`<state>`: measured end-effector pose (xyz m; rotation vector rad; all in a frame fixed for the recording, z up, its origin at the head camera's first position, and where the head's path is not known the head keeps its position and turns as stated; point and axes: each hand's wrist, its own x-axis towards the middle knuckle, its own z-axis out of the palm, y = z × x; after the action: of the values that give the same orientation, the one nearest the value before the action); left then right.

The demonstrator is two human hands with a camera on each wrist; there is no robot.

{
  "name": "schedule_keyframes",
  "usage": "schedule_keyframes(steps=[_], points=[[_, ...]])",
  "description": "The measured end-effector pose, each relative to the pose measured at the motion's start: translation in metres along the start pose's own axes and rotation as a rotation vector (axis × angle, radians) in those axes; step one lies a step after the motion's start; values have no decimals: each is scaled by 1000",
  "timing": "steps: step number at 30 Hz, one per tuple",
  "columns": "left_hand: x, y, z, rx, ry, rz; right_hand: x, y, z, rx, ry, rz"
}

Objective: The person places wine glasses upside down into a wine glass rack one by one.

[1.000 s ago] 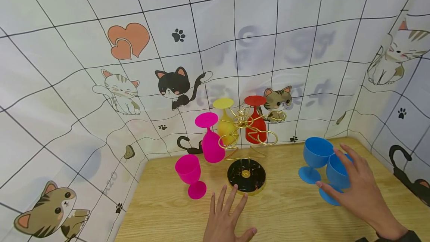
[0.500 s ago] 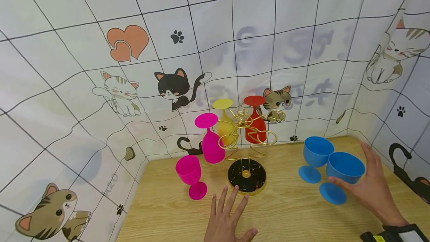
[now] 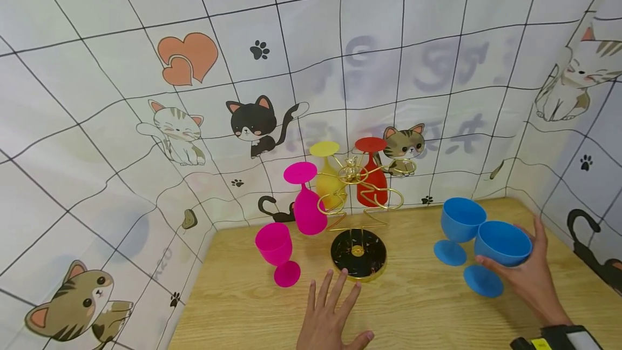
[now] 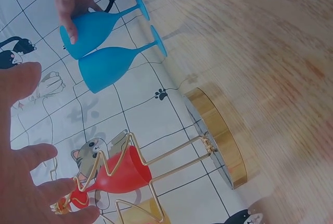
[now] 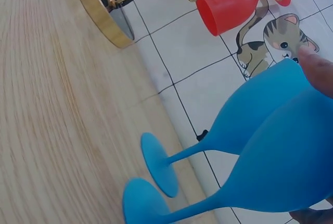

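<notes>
My right hand [image 3: 532, 280] grips the bowl of the nearer blue goblet [image 3: 500, 247], thumb on its near left side and fingers round the right. That goblet stands upright on the table, close beside a second blue goblet [image 3: 461, 223]. In the right wrist view the held goblet [image 5: 281, 156] overlaps the other, and only parts of the hand show. My left hand [image 3: 325, 320] has its fingers spread, holding nothing, just in front of the black round base [image 3: 342, 261] of a gold wire goblet rack [image 4: 179, 143].
Upside down on the rack hang a magenta goblet [image 3: 310, 212], a yellow goblet [image 3: 330, 190] and a red goblet [image 3: 371, 188]. Another magenta goblet [image 3: 274, 244] stands upright left of the base. A cat-print sheet [image 3: 311, 26] covers the walls behind the wooden table [image 3: 413, 296].
My right hand has moved from above and in front of the nearer blue goblet round to its right side and taken hold of the bowl. The left hand stays in place.
</notes>
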<state>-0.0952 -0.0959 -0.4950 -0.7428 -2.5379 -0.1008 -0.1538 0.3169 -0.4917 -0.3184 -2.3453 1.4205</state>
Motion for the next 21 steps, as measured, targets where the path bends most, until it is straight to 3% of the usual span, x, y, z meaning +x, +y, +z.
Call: schedule_keyframes(steps=[6, 15, 21], points=[[1, -1, 2, 23, 27, 15, -3, 2, 5, 30, -8, 110], [0, 1, -1, -38, -82, -29, -3, 3, 8, 32, -53, 172], [-1, 1, 0, -51, -91, -16, -4, 4, 10, 21, -48, 176]])
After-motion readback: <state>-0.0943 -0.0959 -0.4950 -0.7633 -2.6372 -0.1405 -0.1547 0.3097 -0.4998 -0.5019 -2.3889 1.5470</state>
